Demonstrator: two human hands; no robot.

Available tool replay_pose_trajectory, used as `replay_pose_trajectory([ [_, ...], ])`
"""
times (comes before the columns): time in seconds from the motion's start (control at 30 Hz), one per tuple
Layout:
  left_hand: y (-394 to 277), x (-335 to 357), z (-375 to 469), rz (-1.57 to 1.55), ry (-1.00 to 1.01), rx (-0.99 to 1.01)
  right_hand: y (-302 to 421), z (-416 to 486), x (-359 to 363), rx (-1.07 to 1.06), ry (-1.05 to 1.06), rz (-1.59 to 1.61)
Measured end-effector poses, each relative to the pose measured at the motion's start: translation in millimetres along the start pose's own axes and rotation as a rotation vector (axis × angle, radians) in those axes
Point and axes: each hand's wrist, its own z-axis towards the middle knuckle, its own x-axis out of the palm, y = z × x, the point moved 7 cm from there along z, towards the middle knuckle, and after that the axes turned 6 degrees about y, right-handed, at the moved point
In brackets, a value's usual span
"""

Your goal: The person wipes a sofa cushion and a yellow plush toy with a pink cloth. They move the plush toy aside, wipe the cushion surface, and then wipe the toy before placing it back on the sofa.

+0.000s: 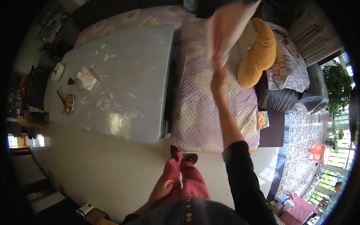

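Note:
My right hand (220, 81) is closed around one end of a pale pink cloth (227, 28), which is blurred and stretches up and away over the bed-like seat. Under that arm lies a quilted pink and cream cover (197, 107). To the right of the cloth is an orange and cream plush cushion (257, 56). My left hand (163, 189) hangs low beside my thigh in front of the red trousers, with its fingers loosely curled; no held object shows in it.
A grey-covered table (135, 70) stands at left, bearing a tissue pack (87, 78), a bowl with chopsticks (68, 104) and a white dish (57, 72). A book (263, 120) lies beside the quilted cover. A red stool (317, 152) and a plant (337, 87) stand far right.

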Motion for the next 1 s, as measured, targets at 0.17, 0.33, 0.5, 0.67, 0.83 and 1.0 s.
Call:
replay_pose_trajectory([
  [0.17,0,-16,0,-0.14,-0.021,-0.066,-80,-361,142,0.634,1.356,-0.368],
  [0.33,-23,-42,5,-0.031,-0.021,-0.039,-43,-619,74,0.813,1.942,0.125],
  [0.5,-37,-61,24,-0.05,-0.039,0.027,-79,-437,39,1.151,1.436,0.07],
  [0.67,-38,-70,32,-0.021,-0.051,0.046,-17,-76,-20,0.466,0.717,0.037],
  [0.83,-36,-74,35,-0.047,-0.096,0.047,49,93,-79,0.016,0.039,0.011],
  [1.0,-26,-70,38,-0.044,-0.039,0.04,-100,22,47,0.017,0.091,-0.073],
])
